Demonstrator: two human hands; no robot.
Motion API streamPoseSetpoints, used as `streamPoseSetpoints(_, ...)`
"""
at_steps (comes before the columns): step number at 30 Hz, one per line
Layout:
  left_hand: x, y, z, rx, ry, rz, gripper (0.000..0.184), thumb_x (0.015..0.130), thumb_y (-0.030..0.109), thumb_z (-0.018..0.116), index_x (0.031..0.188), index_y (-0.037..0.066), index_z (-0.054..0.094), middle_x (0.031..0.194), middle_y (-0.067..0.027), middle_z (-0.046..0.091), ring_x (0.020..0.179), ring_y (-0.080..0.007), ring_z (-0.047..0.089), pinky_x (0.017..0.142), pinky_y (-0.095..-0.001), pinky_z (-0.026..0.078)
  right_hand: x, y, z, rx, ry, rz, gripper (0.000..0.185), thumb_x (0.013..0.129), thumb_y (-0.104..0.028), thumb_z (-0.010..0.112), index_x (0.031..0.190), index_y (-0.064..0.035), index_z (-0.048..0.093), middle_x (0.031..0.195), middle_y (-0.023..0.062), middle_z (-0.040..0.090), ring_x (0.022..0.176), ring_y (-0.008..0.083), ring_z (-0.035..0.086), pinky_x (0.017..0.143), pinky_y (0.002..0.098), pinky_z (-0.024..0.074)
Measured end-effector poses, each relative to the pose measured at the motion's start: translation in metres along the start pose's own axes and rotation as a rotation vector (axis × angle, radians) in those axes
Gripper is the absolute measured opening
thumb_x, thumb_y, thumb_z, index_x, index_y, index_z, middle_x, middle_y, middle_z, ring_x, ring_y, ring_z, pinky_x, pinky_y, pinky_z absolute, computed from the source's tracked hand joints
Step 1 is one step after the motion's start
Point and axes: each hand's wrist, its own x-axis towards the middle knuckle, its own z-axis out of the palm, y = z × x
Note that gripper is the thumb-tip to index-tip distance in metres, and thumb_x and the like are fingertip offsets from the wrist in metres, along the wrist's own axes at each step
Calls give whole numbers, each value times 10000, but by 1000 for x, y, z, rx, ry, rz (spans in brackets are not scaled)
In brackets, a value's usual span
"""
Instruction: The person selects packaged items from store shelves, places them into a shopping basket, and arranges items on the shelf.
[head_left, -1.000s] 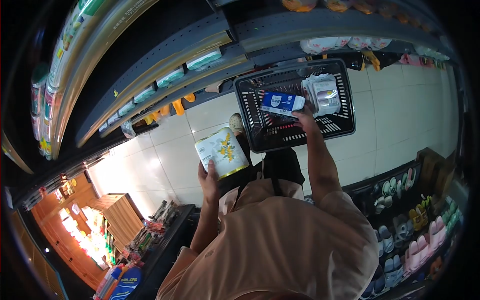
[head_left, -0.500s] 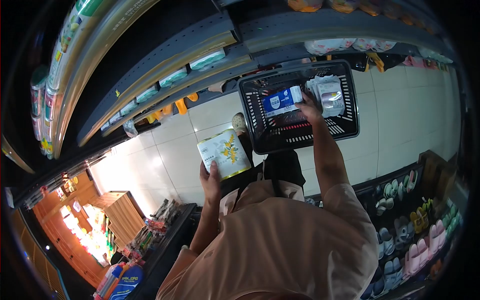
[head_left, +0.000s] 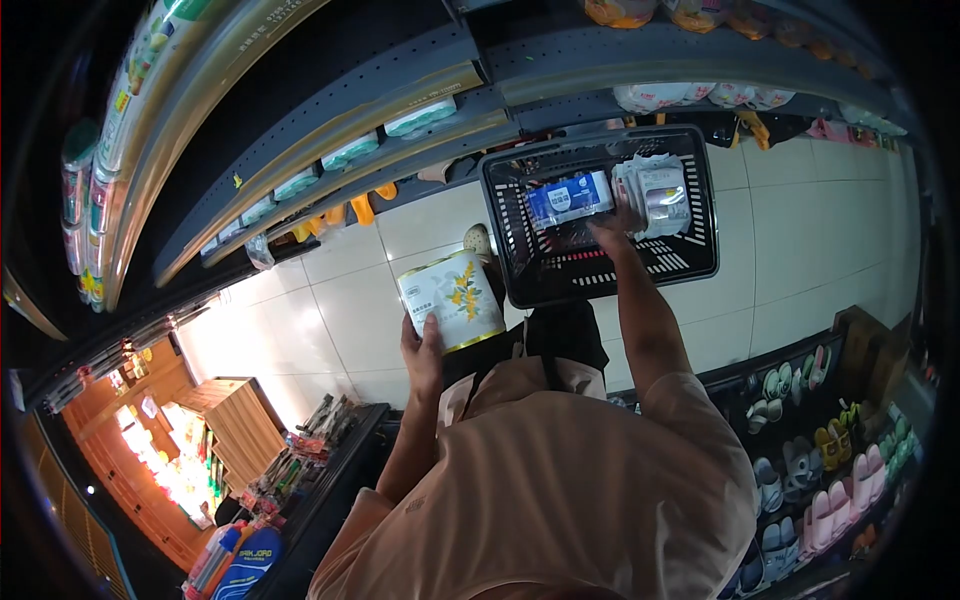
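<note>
My left hand [head_left: 424, 352] grips a white package [head_left: 450, 300] with yellow flowers, its thumb on the front face. A black shopping basket [head_left: 512, 290] is in front of me, over the tiled floor. Inside it lies a blue and white package [head_left: 570, 199] at the left, and several white packs [head_left: 660, 198] stand at the right. My right hand [head_left: 617, 232] reaches into the basket between them, close to the blue package's right end. Its fingers are blurred, so their grip cannot be made out.
Dark shelves [head_left: 380, 85] with wrapped goods curve across the top and left. Racks of slippers [head_left: 830, 510] stand at the lower right. A wooden cabinet [head_left: 235, 425] and bottles [head_left: 250, 560] are at the lower left.
The blue package has shifted within the basket, now lying left of my right hand, whose fingers have come away from its end. My left hand still holds the flowered package.
</note>
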Motion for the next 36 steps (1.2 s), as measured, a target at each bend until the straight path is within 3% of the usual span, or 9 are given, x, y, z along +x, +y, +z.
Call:
streamPoseSetpoints(7, 6, -6, 5, 18, -39, 13, 490, 1006, 213, 600, 1384, -62, 451, 1190, -149, 626, 1046, -184, 597, 897, -310, 497, -37, -44, 22, 35, -4, -101, 298, 912, -238, 671, 1125, -31, 689, 1014, 156, 730, 921, 260, 709, 807, 351, 542)
streamPoseSetpoints(9, 10, -7, 13, 18, -57, 20, 499, 1005, 200, 599, 1392, -67, 432, 1205, -156, 620, 1062, -189, 597, 910, -313, 497, -76, -100, -7, 271, -115, -98, 279, 929, -229, 664, 1123, -31, 692, 988, 108, 733, 926, 185, 699, 793, 313, 532)
streamPoseSetpoints(11, 17, -8, 31, 29, -66, 28, 517, 1004, 188, 600, 1404, -74, 405, 1222, -162, 612, 1078, -194, 596, 929, -317, 495, -107, -142, -28, 467, -301, -190, 313, 949, -271, 646, 1116, -10, 688, 1004, 118, 728, 949, 215, 690, 848, 326, 521)
streamPoseSetpoints(14, 27, -12, 66, -4, -120, 35, 546, 999, 171, 607, 1419, -80, 365, 1249, -166, 592, 1105, -196, 587, 963, -322, 485, -157, -197, -63, 934, -703, 79, 490, 941, -257, 690, 1344, -13, 555, 1173, 78, 666, 1061, 166, 631, 902, 292, 500)
streamPoseSetpoints(17, 34, -26, 103, -95, -222, 91, 561, 993, 162, 616, 1428, -70, 349, 1249, -159, 583, 1121, -190, 577, 960, -313, 485, -176, -211, -61, 1102, -482, -146, 583, 915, -217, 721, 1405, -9, 484, 1249, 83, 626, 1108, 157, 604, 935, 305, 495)
streamPoseSetpoints(25, 49, -37, 112, 279, -482, -35, 519, 952, 197, 669, 1369, -57, 492, 1129, -155, 659, 978, -162, 642, 869, -274, 507, -119, -132, -85, 963, -153, 59, 415, 891, -170, 729, 1253, -8, 609, 1118, 99, 692, 994, 178, 660, 892, 318, 521)
streamPoseSetpoints(28, 53, -45, 101, 304, -583, -110, 485, 956, 194, 664, 1347, -53, 521, 1083, -149, 678, 963, -142, 639, 844, -260, 506, -78, -82, -73, 1049, -209, 67, 426, 891, -180, 734, 1260, -9, 607, 1139, 102, 688, 1000, 188, 664, 894, 321, 525)
streamPoseSetpoints(32, 47, -53, 90, 316, -550, -114, 420, 959, 189, 663, 1293, -46, 565, 988, -102, 690, 887, -119, 633, 787, -257, 509, -47, -89, -87, 777, -155, 177, 525, 897, -205, 733, 1346, -6, 548, 1185, 119, 674, 1061, 227, 649, 933, 342, 512)
streamPoseSetpoints(36, 50, -63, 79, 322, -540, -91, 375, 957, 183, 662, 1253, -36, 585, 914, -69, 681, 804, -108, 619, 726, -264, 506, 24, -40, -54, 473, -65, 70, 696, 876, -290, 732, 1456, -34, 444, 1363, 179, 580, 1187, 273, 605, 1006, 360, 469)
